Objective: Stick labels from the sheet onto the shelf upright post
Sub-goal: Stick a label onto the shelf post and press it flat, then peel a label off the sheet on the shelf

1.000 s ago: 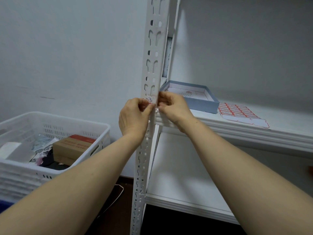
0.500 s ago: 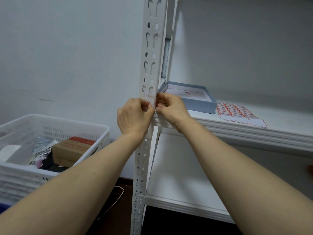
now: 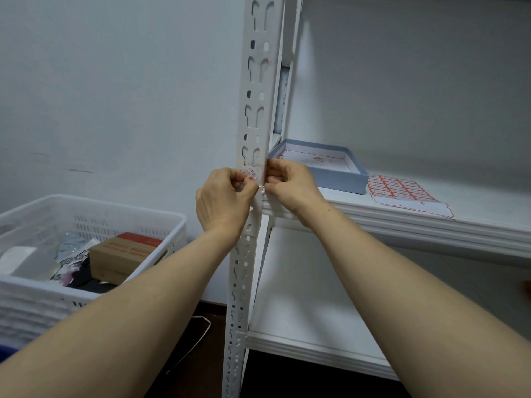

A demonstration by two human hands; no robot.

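One shelf upright post [image 3: 255, 110] stands vertical, long axis running up-down. One red-printed label [image 3: 249, 175] sits across its front face at shelf level. Left hand [image 3: 222, 202] and right hand [image 3: 290, 185] each pinch it with curled fingers. One label sheet [image 3: 408, 193] lies flat on the shelf [image 3: 474, 208], well to the right.

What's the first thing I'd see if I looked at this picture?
The left hand and the right hand meet in the middle, both pinching a small red-printed label against the tall white shelf upright post. On the shelf to the right lies a label sheet of red stickers beside an open blue box; a white basket sits lower left.
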